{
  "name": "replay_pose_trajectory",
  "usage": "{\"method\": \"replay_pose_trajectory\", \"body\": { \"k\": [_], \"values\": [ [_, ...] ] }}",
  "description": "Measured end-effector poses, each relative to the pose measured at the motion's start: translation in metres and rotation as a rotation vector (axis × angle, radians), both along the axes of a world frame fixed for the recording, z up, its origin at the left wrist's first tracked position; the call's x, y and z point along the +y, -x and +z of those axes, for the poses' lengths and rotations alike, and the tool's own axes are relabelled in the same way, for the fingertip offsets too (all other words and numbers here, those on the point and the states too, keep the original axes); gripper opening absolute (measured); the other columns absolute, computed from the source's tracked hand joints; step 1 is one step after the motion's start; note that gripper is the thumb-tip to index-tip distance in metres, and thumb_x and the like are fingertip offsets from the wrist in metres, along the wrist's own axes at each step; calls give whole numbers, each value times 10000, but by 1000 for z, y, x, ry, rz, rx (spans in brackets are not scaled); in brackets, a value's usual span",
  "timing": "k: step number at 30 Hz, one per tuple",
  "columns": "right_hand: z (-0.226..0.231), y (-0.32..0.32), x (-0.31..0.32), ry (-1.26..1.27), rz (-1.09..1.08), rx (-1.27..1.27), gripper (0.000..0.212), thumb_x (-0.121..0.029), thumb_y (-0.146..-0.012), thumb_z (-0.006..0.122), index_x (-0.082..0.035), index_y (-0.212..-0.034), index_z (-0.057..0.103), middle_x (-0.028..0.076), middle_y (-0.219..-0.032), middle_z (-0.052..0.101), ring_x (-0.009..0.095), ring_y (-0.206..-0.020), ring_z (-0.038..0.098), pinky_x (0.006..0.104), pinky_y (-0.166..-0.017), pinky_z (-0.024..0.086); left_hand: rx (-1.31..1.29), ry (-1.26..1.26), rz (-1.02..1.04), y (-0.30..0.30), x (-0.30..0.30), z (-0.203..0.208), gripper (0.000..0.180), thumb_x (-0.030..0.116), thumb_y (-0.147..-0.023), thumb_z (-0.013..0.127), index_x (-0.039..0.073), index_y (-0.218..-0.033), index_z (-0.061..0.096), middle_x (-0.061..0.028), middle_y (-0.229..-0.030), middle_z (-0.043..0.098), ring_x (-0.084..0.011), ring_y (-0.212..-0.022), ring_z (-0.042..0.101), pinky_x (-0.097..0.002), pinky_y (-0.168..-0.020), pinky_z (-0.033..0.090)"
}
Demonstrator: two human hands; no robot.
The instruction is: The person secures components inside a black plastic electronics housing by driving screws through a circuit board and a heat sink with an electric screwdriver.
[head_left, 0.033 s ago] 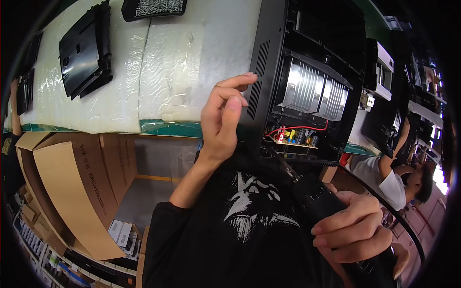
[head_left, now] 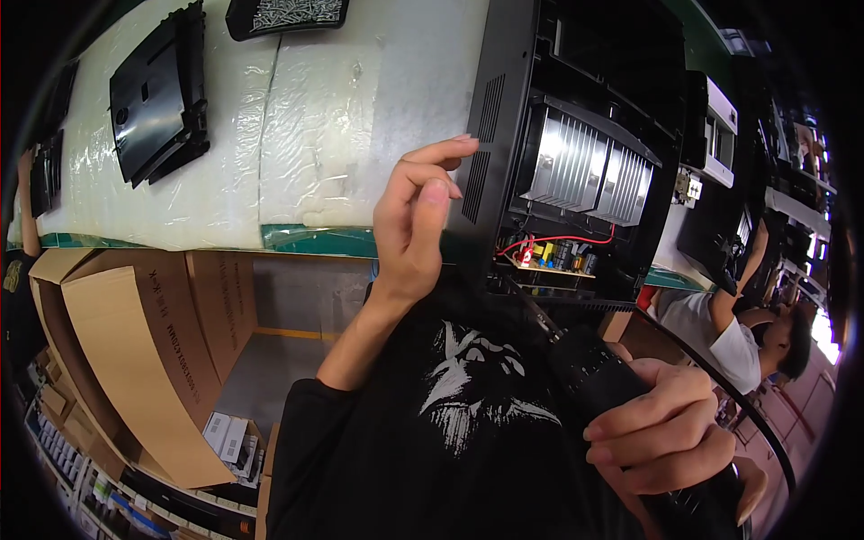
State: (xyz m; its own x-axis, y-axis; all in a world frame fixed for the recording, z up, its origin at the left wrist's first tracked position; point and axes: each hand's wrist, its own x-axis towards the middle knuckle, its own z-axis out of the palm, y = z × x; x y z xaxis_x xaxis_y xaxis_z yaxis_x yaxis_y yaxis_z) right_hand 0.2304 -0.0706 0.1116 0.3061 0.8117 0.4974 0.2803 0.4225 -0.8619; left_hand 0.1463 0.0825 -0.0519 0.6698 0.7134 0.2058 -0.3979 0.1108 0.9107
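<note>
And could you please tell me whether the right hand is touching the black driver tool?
Touching: the head view shows the right hand with fingers curled around the black driver tool.

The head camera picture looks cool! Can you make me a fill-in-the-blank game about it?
1. The power screwdriver is in the person's ____ hand.
2. The bright curved wire near the circuit board is coloured ____.
3. The black tray at the top holds lots of small metal ____.
4. The big open box on the left is made of ____.

Missing words: right; red; screws; cardboard.
</note>
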Motion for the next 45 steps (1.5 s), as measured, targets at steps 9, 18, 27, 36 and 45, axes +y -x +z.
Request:
{"method": "replay_pose_trajectory", "body": {
  "k": [9, 18, 27, 36, 45],
  "values": [
    [-2, 8, 9, 66, -121, 39, 143, -91, -805, 621, -76, -711, 514, 98, -592, 611, 201, -487, 600, 265, -501, 402, 7, 13, -17, -5, 1, -3, 151, 82, -933, 368, 5, -871, 482, -230, -1234, 505, -278, -1160, 483, -395, -1015, 350],
    [-20, 10, 47, -336, 79, 139, 84, 110, -698, 581, 38, -692, 539, 177, -576, 601, 226, -467, 586, 258, -498, 549, -94, 75, 62, -17, -24, -1, 141, 72, -924, 356, 4, -860, 462, -253, -1268, 473, -301, -1201, 449, -370, -1009, 326],
    [-14, -11, 53, -198, 297, -44, 364, -237, -949, 404, -98, -1276, 327, 117, -798, 567, 240, -509, 591, 319, -434, 539, -85, 47, 111, -16, -24, 0, 148, 86, -940, 366, 1, -857, 454, -235, -1239, 507, -303, -1182, 479, -350, -966, 363],
    [-4, -10, 50, -115, 205, 141, 574, -352, -899, 494, -31, -1337, 310, 175, -806, 573, 310, -655, 602, 435, -564, 535, -4, -1, 119, -9, -18, 1, 115, 92, -926, 441, 2, -876, 492, -194, -1207, 540, -239, -1006, 548, -310, -890, 403],
    [51, -48, -36, -790, -135, 262, 323, -229, -781, 717, -89, -747, 427, -14, -742, 496, 48, -497, 479, 224, -564, 436, 115, -416, 41, 14, 11, 54, 119, 17, -733, 721, 34, -844, 683, -72, -888, 662, -202, -802, 628, -269, -720, 493]
  ]
}}
